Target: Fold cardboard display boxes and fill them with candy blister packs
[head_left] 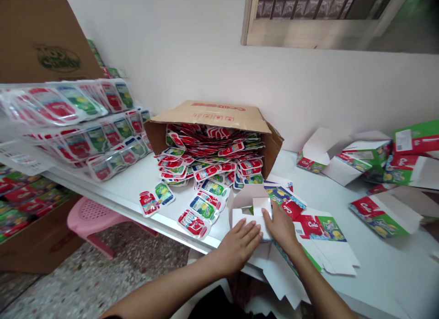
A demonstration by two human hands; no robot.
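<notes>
A small open carton [243,213] with white flaps stands near the table's front edge, between my hands. My left hand [239,247] lies with outstretched fingers against its front flap. My right hand [281,225] grips its right side, the thumb over a white flap. Inside the carton a bit of green shows; the rest is hidden. Left of it, a row of red and green can-shaped packets [205,207] lies overlapping. Two more packets [148,203] rest farther left. Flat printed cartons [320,228] lie by my right hand.
A cardboard box [212,112] on its side spills many packets at the back. Strips of packets in clear plastic [99,131] are piled left. Several opened cartons [384,214] stand right. Below the table are a pink stool [94,218] and a box of packed goods [27,259].
</notes>
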